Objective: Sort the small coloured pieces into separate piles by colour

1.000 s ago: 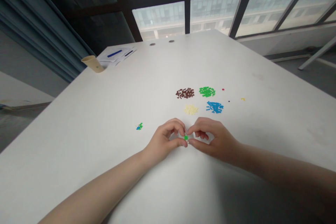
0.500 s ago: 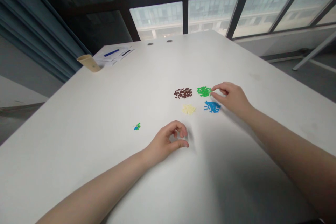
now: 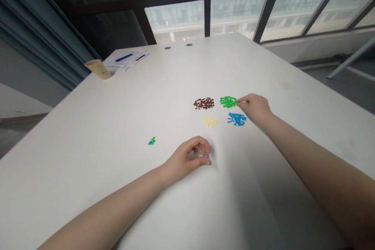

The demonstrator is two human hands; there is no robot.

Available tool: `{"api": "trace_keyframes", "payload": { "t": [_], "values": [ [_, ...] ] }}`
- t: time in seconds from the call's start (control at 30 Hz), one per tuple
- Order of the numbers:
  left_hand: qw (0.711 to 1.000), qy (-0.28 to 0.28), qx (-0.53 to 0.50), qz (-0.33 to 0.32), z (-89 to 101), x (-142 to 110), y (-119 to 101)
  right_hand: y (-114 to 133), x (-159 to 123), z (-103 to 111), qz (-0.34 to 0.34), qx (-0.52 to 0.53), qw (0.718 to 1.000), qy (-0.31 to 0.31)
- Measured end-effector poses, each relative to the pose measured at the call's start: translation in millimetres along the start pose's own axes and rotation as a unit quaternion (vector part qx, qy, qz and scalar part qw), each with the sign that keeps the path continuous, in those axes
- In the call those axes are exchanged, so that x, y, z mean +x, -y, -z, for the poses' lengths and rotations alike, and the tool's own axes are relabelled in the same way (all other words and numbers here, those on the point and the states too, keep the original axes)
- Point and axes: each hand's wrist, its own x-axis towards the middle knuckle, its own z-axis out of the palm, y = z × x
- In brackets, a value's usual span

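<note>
Right hand is at the right edge of the pile of small green plastic bricks, thumb and index fingertips drawn narrow and touching the pile's edge. Can't tell if a brick is between them, too small to see. Left hand rests on the white table nearer the person, fingers loosely curled, thumb and index close but not closed, no piece visible in it. Looks parked, well clear of the piles, leaving the reach to the right hand.

Brown pile, pale yellow pile and blue pile sit just beside the green one, each colour separate, apparently sorted so one colour can be picked without digging through the others. Small green-and-blue brick cluster lies alone to the left, apart from the piles, probably set aside on purpose. Far end: paper cup on its side, papers beside it.
</note>
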Motion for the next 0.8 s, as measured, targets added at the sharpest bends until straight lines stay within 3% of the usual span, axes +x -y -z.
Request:
{"api": "trace_keyframes", "payload": {
  "t": [0.1,0.2,0.3,0.4,0.53,0.6,0.67,0.8],
  "values": [
    [0.999,-0.008,0.033,-0.006,3.4,0,-5,-3,1,1,0.006,0.008,1.0,-0.007],
    [0.99,-0.063,0.127,0.004,14.2,2,-12,-2,-1,5,0.007,-0.003,1.0,-0.023],
    [0.952,-0.151,0.264,0.018,32.5,5,-17,3,-5,10,0.024,-0.027,0.999,-0.02],
    [0.893,-0.189,0.408,0.036,54.7,6,-18,10,-9,14,0.043,-0.06,0.997,-0.002],
    [0.775,-0.164,0.589,0.16,86.2,-1,-17,32,-26,25,0.084,-0.042,0.995,0.027],
    [0.74,-0.126,0.616,0.236,100.0,-6,-17,50,-45,32,0.132,-0.004,0.989,0.069],
    [0.733,-0.087,0.612,0.283,110.0,-10,-17,69,-72,38,0.199,0.02,0.97,0.138],
    [0.752,-0.03,0.582,0.308,115.0,-11,-14,96,-120,40,0.325,0.041,0.903,0.278]
  ]
}}
